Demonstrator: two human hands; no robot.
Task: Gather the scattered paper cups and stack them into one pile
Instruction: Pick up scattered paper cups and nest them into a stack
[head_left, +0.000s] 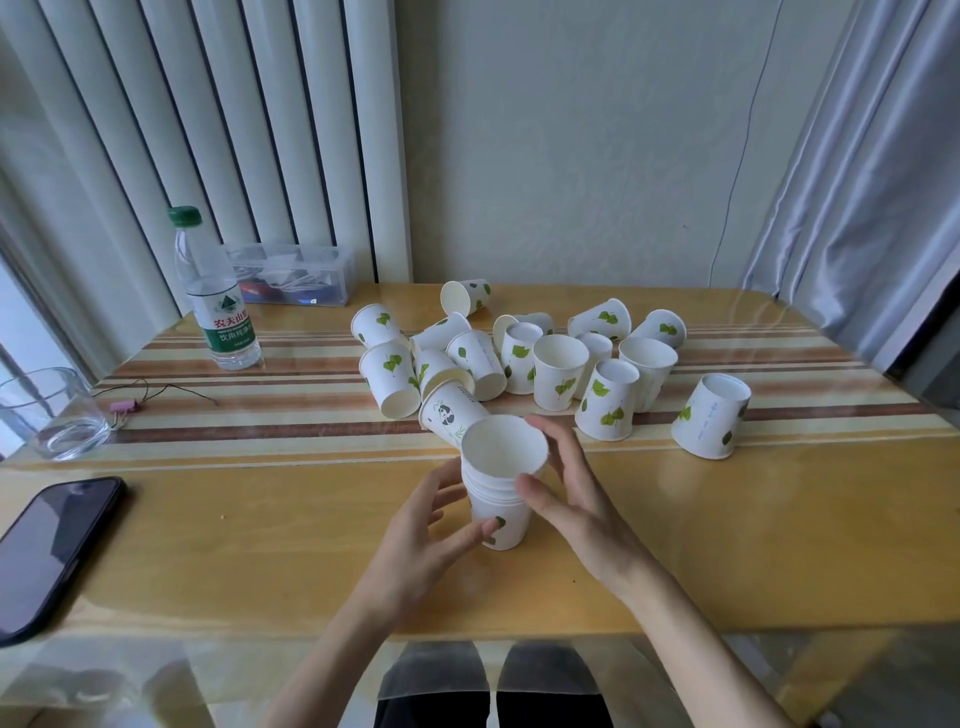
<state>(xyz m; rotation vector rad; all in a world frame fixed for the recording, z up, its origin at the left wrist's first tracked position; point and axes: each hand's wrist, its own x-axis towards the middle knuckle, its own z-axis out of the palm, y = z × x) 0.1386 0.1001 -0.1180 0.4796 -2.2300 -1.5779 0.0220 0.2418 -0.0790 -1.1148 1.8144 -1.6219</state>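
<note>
A short stack of white paper cups (501, 483) with green leaf prints stands upright on the wooden table, mouth up. My left hand (426, 530) grips its lower left side with thumb and fingers. My right hand (566, 488) wraps the upper right side, thumb on the front. Behind the stack lie several scattered paper cups (519, 358), some on their sides, some upside down, one upright (558, 371). A cup with a panda print (449, 415) leans just behind the stack. One upside-down cup (710, 415) sits apart at the right.
A water bottle (218, 296) stands at the back left, with a clear plastic box (291, 275) behind it. A glass bowl (49, 415) and a dark phone (49, 545) sit at the left edge. A thin wire with a pink clip (127, 405) lies near the bowl.
</note>
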